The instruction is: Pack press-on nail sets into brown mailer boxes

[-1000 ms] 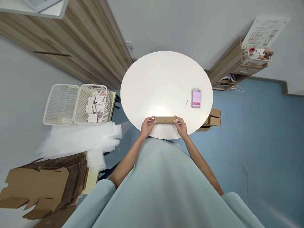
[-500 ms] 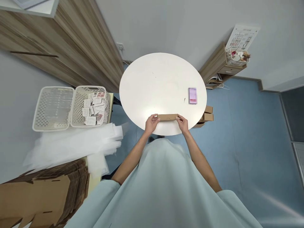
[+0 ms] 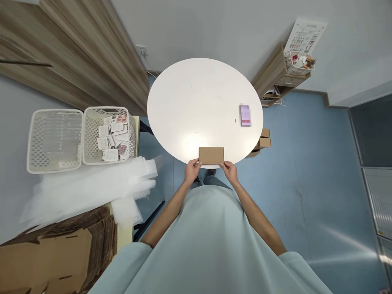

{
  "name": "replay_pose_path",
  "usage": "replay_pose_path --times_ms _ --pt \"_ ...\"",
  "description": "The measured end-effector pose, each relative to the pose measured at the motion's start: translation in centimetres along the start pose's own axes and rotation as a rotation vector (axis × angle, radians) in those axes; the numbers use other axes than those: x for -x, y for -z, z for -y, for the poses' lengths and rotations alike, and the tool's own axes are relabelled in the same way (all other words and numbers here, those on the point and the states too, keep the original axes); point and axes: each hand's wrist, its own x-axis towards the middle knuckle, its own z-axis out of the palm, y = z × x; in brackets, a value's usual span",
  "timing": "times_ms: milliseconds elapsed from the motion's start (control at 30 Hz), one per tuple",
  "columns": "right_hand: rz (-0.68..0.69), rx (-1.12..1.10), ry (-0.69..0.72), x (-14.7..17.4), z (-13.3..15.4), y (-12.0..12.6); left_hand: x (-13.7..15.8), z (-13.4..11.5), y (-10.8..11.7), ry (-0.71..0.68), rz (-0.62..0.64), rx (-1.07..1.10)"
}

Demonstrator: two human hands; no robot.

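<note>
A small closed cardboard box [image 3: 211,155] lies at the near edge of the white oval table [image 3: 196,98], its broad face up. My left hand [image 3: 192,170] pinches its near left corner. At the near right corner, my right hand [image 3: 229,171] grips the box in the same way. The fingertips under the box are hidden. A purple and pink flat item [image 3: 245,116], blurred by pixels, rests on the right side of the table.
To the left are a white basket [image 3: 131,134] of small printed packets, its open lid [image 3: 55,141], white translucent sheets [image 3: 94,188] and stacked flat cardboard [image 3: 67,253]. Several cardboard boxes [image 3: 263,142] stand right of the table, near a wooden cabinet [image 3: 272,73].
The box has tipped from showing its narrow side to showing its broad face, and sits nearer my body. Both hands have come back towards me with it. The camera view has shifted.
</note>
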Motion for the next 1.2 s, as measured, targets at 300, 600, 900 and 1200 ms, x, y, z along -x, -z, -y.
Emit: replay_pose_path --times_ms 300,600,900,1200 --pt "-0.084 -0.385 -0.123 -1.3 0.5 3.1 -1.3 -2.3 -1.9 -0.051 0.044 0.111" --pt "-0.227 -0.521 -0.215 -6.7 -3.3 13.7 -3.4 -7.7 -13.4 -0.07 0.134 0.11" --pt "-0.251 -0.484 -0.256 -15.0 -12.9 32.4 -5.5 -15.1 -35.3 -0.058 0.17 -0.049" --pt "-0.191 -0.487 -0.399 -20.2 -21.9 42.6 -7.8 -13.7 -49.8 0.096 0.239 -0.138"
